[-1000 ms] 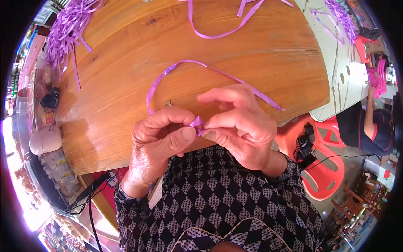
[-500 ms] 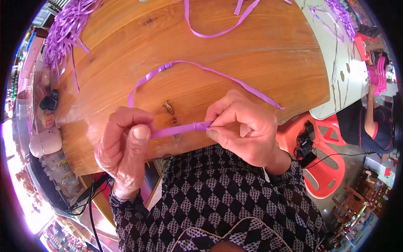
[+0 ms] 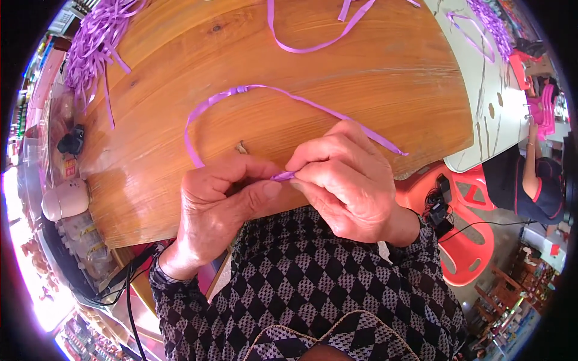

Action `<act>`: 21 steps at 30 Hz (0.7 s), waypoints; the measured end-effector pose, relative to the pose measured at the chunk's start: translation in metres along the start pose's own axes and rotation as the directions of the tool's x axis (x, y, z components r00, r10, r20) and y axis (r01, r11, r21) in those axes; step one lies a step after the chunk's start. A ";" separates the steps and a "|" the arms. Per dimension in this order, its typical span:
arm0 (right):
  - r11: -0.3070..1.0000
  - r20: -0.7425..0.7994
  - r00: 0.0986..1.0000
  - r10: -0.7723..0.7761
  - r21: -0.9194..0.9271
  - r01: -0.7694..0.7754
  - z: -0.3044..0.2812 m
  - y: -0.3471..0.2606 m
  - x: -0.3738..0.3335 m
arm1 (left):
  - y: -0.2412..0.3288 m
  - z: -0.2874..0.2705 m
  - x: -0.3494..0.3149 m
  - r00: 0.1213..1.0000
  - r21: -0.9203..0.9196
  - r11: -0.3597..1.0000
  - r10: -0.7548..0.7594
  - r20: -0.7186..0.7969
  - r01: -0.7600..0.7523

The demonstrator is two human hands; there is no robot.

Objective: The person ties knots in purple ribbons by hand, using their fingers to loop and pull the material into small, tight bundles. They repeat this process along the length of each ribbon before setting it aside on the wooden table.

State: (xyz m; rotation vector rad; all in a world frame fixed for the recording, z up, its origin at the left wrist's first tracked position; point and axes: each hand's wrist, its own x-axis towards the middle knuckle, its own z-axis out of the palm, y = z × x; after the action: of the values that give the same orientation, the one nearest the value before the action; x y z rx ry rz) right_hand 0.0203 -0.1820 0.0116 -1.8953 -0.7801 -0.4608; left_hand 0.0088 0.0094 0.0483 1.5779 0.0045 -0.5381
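Note:
A narrow purple ribbon [image 3: 212, 99] curves over the wooden table in front of me, with a small knotted spot on its far bend and one loose end lying to the right. My left hand [image 3: 221, 195] pinches it between thumb and forefinger. Just to the right, my right hand [image 3: 352, 183] grips the same ribbon in its fingertips. Only a short twisted bit shows between the two hands, which almost touch above the table's near edge. The rest of that stretch is hidden by my fingers.
Bundled purple ribbons [image 3: 99, 45] lie at the far left of the wooden table [image 3: 385, 72]. Another ribbon [image 3: 307, 49] loops at the far edge. A white marbled table [image 3: 481, 129] adjoins on the right, near a red plastic chair [image 3: 469, 240]. A person [image 3: 533, 174] is beyond it.
My left hand has slid right along the ribbon, close to my right hand. The stretch that showed between them is now mostly covered, and my right-hand fingers have curled in more.

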 end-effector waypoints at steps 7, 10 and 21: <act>1.000 -0.053 0.999 -0.005 0.005 0.005 -0.003 0.004 0.002 | -0.001 0.012 0.006 0.994 -0.076 0.995 -0.078 -0.080 0.072; 1.000 -0.061 0.998 0.002 0.018 -0.001 -0.003 0.003 0.002 | -0.003 0.012 0.008 0.990 -0.104 0.989 -0.111 -0.089 0.102; 0.998 -0.059 0.998 -0.003 0.057 0.006 -0.006 0.007 0.001 | 0.005 0.015 0.007 0.994 0.009 0.999 -0.034 -0.102 0.035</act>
State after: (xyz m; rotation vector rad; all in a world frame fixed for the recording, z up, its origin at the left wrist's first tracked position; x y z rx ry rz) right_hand 0.0258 -0.1893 0.0100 -1.8196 -0.7510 -0.4905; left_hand 0.0115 -0.0070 0.0509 1.6169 0.1063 -0.4845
